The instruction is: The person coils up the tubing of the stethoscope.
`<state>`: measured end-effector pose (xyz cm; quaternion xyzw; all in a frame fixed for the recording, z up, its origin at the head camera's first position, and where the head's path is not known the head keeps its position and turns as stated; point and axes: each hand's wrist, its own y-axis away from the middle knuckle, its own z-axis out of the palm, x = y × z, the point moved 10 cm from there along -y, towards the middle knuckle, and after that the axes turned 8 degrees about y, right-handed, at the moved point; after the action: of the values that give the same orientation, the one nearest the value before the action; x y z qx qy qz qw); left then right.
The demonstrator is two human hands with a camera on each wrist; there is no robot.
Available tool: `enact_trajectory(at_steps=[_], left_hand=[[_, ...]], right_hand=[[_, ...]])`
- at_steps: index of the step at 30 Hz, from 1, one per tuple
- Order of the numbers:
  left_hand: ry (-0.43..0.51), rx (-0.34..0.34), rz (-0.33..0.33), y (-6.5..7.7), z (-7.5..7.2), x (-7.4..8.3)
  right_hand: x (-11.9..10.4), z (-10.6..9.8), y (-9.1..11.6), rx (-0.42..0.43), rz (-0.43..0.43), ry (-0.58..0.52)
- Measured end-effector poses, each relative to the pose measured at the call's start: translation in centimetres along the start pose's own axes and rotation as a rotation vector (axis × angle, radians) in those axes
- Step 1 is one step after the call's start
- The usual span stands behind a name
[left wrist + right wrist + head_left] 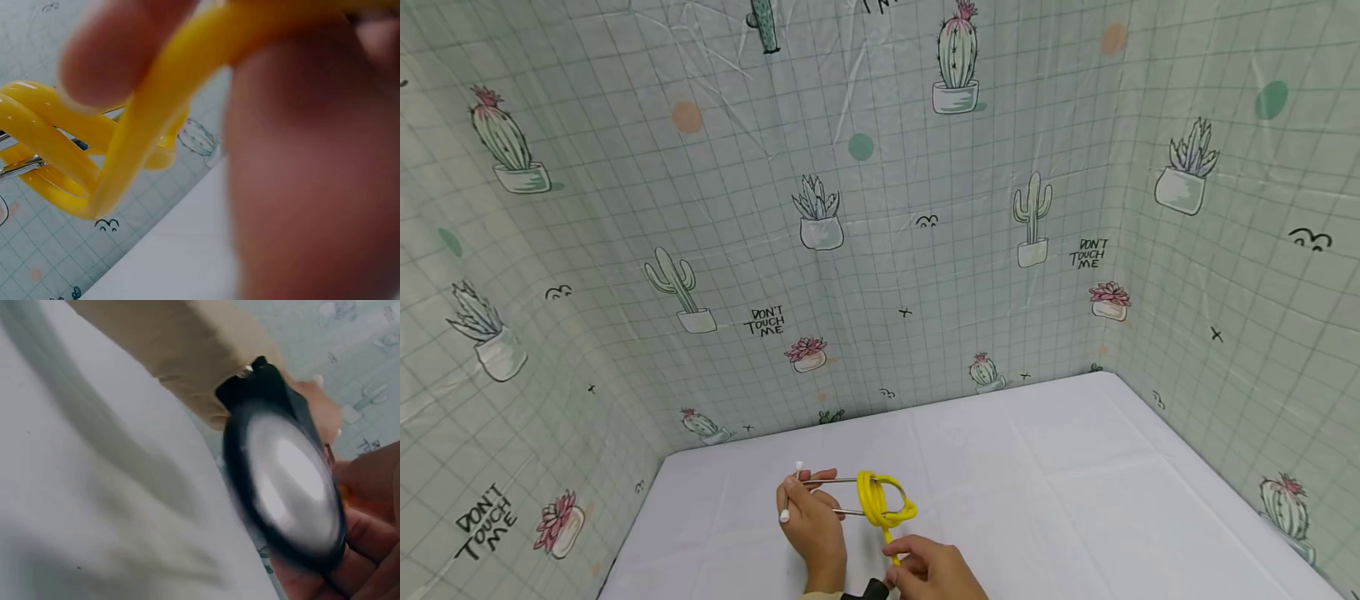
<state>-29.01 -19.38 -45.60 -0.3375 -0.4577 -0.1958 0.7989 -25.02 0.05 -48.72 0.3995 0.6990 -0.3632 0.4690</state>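
Near the front of the table my left hand (815, 527) grips a metal two-pronged frame by its crossbar, which has white end caps (785, 516). Its thin shiny rods (846, 480) point to the right. Several turns of glossy yellow tubing (872, 500) are wound around both rods, with a loop sticking out on the right. From the coil a tail of tubing (150, 112) runs down to my right hand (938, 571), which pinches it between fingers and thumb. Blurred right-hand fingers (106, 56) loom close in the left wrist view.
A black wrist camera (281, 481) on the left forearm sits right beside my right hand, below a beige sleeve (169, 350). A white-covered table (1037, 492) lies beneath. Cactus-printed cloth walls (880, 275) stand behind it and on both sides.
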Motion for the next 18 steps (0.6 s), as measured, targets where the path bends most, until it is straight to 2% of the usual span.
enact_trajectory(at_steps=[6,11,18], left_hand=[[-0.055,-0.03,-0.012,0.5,0.4,-0.2],[-0.051,-0.045,-0.008,1.1,0.7,-0.4],[-0.104,-0.076,0.004,1.9,1.2,-0.3]], right_hand=[[0.5,-0.4,-0.1,-0.072,0.092,-0.16],[0.2,-0.7,-0.2,-0.113,0.065,-0.253],[0.0,-0.6,-0.1,-0.128,0.013,-0.151]])
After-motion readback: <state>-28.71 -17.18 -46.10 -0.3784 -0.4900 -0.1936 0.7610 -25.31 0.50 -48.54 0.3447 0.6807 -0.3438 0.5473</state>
